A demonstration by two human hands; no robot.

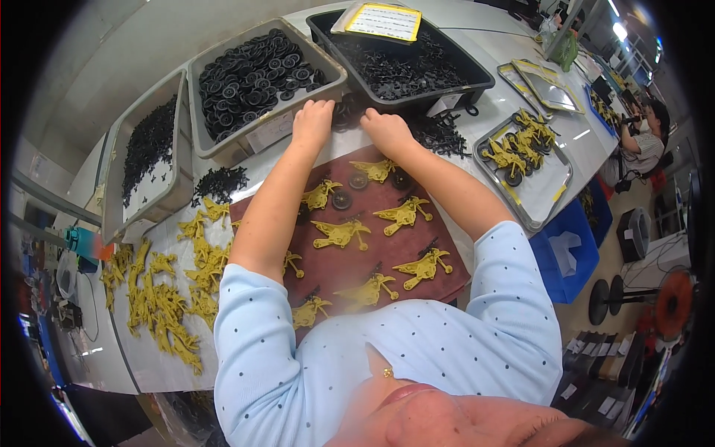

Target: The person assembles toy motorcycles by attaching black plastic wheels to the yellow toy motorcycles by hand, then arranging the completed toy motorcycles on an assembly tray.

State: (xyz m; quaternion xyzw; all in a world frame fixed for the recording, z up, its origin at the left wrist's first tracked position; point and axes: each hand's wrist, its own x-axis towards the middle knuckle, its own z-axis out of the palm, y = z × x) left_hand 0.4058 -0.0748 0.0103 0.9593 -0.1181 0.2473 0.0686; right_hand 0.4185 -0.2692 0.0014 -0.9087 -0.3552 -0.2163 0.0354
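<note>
Both my arms reach forward over a dark red mat point(350, 261). My left hand point(313, 123) is at the front corner of the grey bin of black wheels, its fingers curled; what they hold, if anything, is hidden. Beside the dark tub's front edge, my right hand point(389, 132) has its fingers drawn together, with nothing I can make out in them. Some black wheels point(344, 113) lie between the two hands. On the mat rest several yellow plastic toy motorcycle bodies point(340, 233), with small black pieces by them. A few loose wheels point(341, 199) lie near the mat's far side.
The grey wheel bin point(242, 149) and dark tub point(477, 83) of small black parts stand ahead. Another grey bin point(180, 153) is at left, above piled yellow bodies point(160, 305). At right are a metal tray point(555, 201) with wheeled pieces, a blue bin point(570, 261) and a seated person point(646, 141).
</note>
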